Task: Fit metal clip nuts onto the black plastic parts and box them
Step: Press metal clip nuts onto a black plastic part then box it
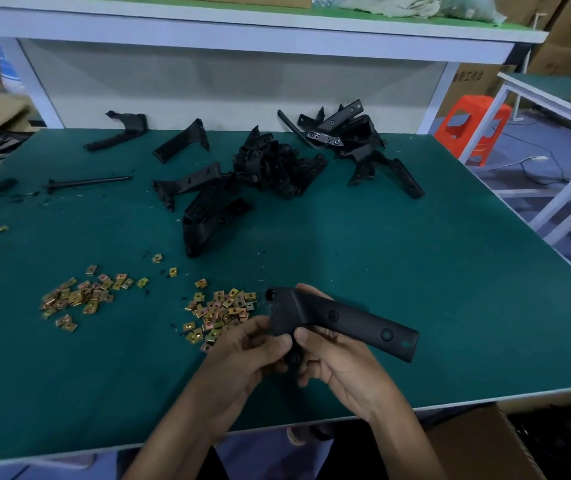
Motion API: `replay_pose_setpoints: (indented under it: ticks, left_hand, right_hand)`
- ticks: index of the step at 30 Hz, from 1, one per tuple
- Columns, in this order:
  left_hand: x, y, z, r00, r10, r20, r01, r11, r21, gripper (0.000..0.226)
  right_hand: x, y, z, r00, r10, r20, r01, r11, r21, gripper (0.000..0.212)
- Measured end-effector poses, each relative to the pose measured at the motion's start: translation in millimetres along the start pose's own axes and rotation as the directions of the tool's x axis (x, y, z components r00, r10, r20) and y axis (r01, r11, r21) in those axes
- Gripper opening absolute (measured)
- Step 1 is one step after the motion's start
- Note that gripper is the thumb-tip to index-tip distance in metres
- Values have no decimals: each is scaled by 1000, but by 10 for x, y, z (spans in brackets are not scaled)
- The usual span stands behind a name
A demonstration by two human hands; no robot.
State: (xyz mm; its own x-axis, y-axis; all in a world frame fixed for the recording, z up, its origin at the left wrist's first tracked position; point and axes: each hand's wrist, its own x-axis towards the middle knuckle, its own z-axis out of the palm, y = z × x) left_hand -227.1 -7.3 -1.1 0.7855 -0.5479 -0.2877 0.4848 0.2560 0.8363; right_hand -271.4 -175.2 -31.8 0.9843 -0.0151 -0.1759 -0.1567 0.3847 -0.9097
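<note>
Bracket (346, 317) over counter (433, 271) near edge — right grip (343, 365) clasps it, left grip (249, 351) pinches its bent end. Clip nuts (221, 310), parts pile (277, 168) loose — I judge most work left.

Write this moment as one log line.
left hand: pinches part | right hand: grips part | nuts: two piles on table | spare parts: heaped behind

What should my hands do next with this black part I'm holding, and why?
Probably let the left hand go and pick one nut from the nearer pile of clip nuts just beside it. Both hands grip the black part, the right hand looks able to hold it alone, and no nut shows on its visible holes, though the fingers may hide one.
</note>
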Motion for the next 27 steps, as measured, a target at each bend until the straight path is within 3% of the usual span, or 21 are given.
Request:
replay_pose_setpoints:
  ticks: [6,9,13,18,20,23,27]
  left_hand:
    - [25,-109,-31,984,-67,-163,66,998,-12,23]
    - [26,-164,-5,979,-2,-204,48,974,223,31]
    - [10,-157,0,960,178,-217,-10,795,606,37]
    - [-12,-100,62,947,245,-209,-46,745,666,31]
    - [-6,-38,29,955,274,-112,-97,648,755,26]
    - [99,152,-179,919,394,23,-194,401,895,23]
    - [360,495,-675,773,629,-84,19,109,994,15]
  right_hand:
    - [9,82,122,981,-139,-139,143,990,18,49]
    - [-11,85,152,951,-214,-222,222,975,10,48]
    - [32,71,238,934,-240,-263,245,969,-14,42]
    - [22,73,267,930,-259,-263,257,966,-43,37]
    - [15,65,248,937,-240,-255,251,968,12,35]
    - [26,55,189,942,-202,-269,246,959,142,33]
    - [47,35,146,953,-158,-259,223,943,246,38]
